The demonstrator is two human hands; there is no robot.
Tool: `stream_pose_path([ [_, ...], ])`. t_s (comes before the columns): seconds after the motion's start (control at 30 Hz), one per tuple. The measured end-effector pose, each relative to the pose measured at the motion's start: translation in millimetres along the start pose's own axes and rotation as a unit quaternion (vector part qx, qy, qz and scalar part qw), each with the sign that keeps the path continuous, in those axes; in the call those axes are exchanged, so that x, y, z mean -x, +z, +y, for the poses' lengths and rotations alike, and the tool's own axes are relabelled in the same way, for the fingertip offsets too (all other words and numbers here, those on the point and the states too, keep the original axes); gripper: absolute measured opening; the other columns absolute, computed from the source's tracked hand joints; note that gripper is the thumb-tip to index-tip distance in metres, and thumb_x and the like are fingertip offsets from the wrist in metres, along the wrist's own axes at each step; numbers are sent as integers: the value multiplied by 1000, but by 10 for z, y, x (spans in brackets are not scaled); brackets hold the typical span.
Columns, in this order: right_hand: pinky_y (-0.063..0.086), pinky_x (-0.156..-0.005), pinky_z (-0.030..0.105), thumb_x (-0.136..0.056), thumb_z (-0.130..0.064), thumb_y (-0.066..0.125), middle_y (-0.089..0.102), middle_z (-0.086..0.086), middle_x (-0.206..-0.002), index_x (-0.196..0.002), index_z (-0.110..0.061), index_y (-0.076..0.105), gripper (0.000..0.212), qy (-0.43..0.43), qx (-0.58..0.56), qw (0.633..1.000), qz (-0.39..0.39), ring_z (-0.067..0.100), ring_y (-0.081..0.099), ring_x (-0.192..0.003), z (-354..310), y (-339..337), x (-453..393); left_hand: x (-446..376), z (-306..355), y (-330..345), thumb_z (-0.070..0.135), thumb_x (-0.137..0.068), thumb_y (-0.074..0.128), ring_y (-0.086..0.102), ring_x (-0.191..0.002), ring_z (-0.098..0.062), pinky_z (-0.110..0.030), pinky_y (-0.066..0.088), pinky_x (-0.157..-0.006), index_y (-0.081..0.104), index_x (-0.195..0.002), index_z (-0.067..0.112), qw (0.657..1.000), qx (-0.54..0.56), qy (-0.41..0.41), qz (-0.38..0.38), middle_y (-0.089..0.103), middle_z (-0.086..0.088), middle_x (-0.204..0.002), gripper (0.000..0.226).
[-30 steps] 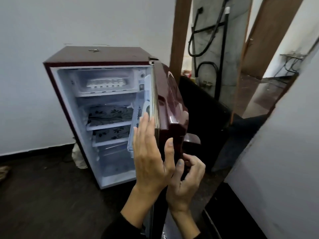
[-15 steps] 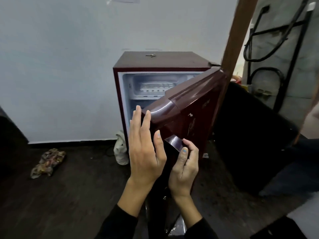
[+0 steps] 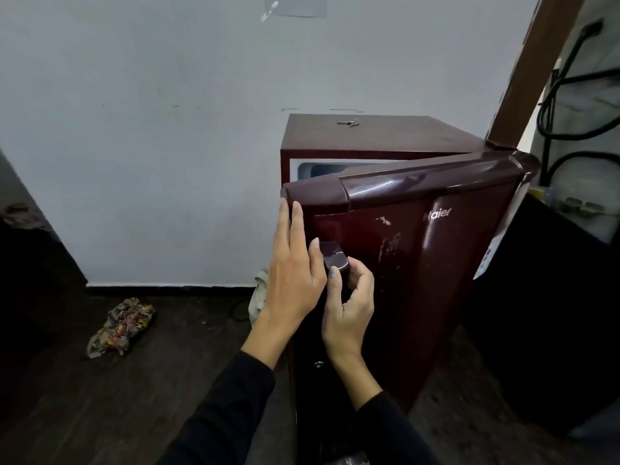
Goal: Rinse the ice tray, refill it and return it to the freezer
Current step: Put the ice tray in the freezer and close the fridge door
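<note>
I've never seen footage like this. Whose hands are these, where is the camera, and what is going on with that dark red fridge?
There is no robot here. A person wears a wide-angle camera on the head, so you look down along their black sleeves at their own two hands. The left hand lies flat, fingers straight, against the edge of the small maroon fridge's door. The right hand curls its fingers around the door handle. The door is nearly shut; only a narrow gap at the top shows a bit of the pale freezer compartment. The ice tray is not visible. A small metal item, perhaps keys, lies on top of the fridge. On the dark floor, a crumpled patterned cloth lies to the left, and a pale bag sits against the wall beside the fridge.
</note>
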State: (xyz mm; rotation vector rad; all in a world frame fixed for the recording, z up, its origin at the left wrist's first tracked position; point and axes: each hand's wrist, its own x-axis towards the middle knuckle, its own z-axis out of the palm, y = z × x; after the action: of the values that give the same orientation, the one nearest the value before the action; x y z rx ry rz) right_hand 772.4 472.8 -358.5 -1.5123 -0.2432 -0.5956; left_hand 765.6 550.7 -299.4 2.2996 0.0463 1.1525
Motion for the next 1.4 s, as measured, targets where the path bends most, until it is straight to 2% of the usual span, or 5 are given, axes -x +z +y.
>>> stream_pose_path([
  [0.13, 42, -89, 11, -93, -28, 58, 58, -3, -114, -121, -11, 55, 32, 0, 11, 1000, -15, 2, 56, -106, 109, 290, -145, -268, -260, 77, 18, -99, 39, 11, -146, -18, -1, 5, -107, 15, -150, 8, 1000, 0, -5, -11, 8, -12, -159, 57],
  [0.4, 40, -88, 5, -93, -21, 61, 58, -3, -114, -120, -10, 56, 30, -15, 37, 999, -30, -1, 55, -105, 286, 688, -444, -675, -603, 258, 18, -100, 36, 13, -146, -23, -27, 29, -111, 11, -151, 10, 999, 2, -18, -40, 3, -13, -159, 57],
  [0.67, 42, -87, 6, -92, -17, 60, 59, -1, -112, -119, -6, 57, 29, -27, 70, 996, -41, 7, 56, -102, 405, 902, -660, -922, -766, 372, 29, -101, 33, 10, -146, -25, -27, 24, -111, 9, -151, 8, 997, -11, -33, -67, -1, -16, -159, 59],
  [0.87, 42, -87, 6, -92, -14, 60, 59, 0, -113, -120, -5, 57, 30, -27, 81, 995, -43, 7, 56, -102, 449, 960, -723, -984, -795, 438, 32, -101, 31, 6, -146, -25, -17, 13, -105, 5, -151, 8, 996, -11, -43, -74, -5, -15, -159, 61],
  [1.4, 48, -90, 20, -91, -14, 60, 60, 0, -112, -120, -6, 56, 30, -16, 84, 995, -52, 9, 58, -104, 467, 1035, -815, -1082, -887, 517, 30, -101, 31, 3, -147, -26, -27, 16, -114, 5, -151, 7, 994, 18, -52, -90, -9, -15, -158, 61],
])
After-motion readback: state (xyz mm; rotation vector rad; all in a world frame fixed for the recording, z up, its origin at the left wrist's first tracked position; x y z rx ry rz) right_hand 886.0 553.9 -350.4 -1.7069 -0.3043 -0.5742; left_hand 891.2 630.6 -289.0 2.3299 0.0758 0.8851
